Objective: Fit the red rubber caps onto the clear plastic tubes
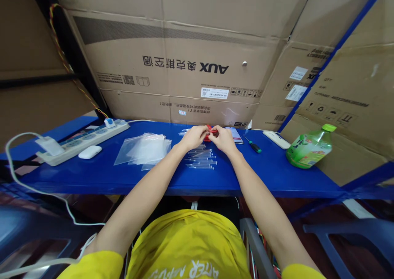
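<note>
My left hand (pixel 194 137) and my right hand (pixel 223 140) meet over the middle of the blue shelf (pixel 101 174), both closed on a small red object (pixel 210 132) held between the fingertips. What the red object is cannot be made out. Just in front of the hands lies a row of several thin clear tubes (pixel 201 159). A few more clear tubes (pixel 184 132) lie behind my left hand.
A stack of clear plastic bags (pixel 144 149), a white earbud case (pixel 90 152) and a power strip (pixel 82 141) lie to the left. A phone (pixel 234 135), a green-handled screwdriver (pixel 254 146), a white remote (pixel 276 139) and a green bottle (pixel 309 149) lie right. Cardboard boxes (pixel 184 65) stand behind.
</note>
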Tool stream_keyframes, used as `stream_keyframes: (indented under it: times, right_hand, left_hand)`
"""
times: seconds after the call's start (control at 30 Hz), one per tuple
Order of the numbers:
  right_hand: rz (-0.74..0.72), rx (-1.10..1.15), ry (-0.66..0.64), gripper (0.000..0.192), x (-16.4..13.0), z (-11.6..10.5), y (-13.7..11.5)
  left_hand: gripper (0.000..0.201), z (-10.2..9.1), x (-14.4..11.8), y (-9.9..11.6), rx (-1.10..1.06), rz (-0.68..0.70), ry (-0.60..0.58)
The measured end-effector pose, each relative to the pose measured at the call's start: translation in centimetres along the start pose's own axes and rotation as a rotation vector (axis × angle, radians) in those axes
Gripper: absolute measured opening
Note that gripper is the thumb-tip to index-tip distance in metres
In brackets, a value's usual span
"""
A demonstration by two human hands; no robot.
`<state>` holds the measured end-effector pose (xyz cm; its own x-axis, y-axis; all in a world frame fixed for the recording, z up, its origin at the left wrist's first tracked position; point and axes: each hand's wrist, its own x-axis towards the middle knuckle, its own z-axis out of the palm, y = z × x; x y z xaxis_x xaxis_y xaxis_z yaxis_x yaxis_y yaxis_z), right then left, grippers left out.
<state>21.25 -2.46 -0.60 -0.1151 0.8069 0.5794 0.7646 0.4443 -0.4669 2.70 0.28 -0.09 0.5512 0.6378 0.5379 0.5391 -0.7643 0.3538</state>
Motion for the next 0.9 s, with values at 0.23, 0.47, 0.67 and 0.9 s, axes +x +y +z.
stream_keyframes:
  times: [0.23, 0.47, 0.67, 0.9]
  right_hand:
    - [-0.015, -0.134, -0.017, 0.019, 0.1, 0.4, -0.3]
    - [-0.027, -0.206, 0.0, 0.025, 0.2, 0.3, -0.4]
    - [-0.076, -0.093, -0.003, 0.023, 0.1, -0.1, -0.3]
    - [-0.07, 0.127, -0.027, 0.018, -0.1, 0.1, -0.1]
  left_hand:
    - [0.02, -0.2, 0.1, 0.5, 0.004, -0.017, 0.028]
    - [0.02, 0.6, 0.3, 0.1, -0.037, -0.025, 0.07]
    - [0.024, 0.1, 0.3, 0.2, -0.141, -0.093, 0.063]
    - [0.032, -0.4, 0.2, -0.3, -0.17, -0.113, -0.012]
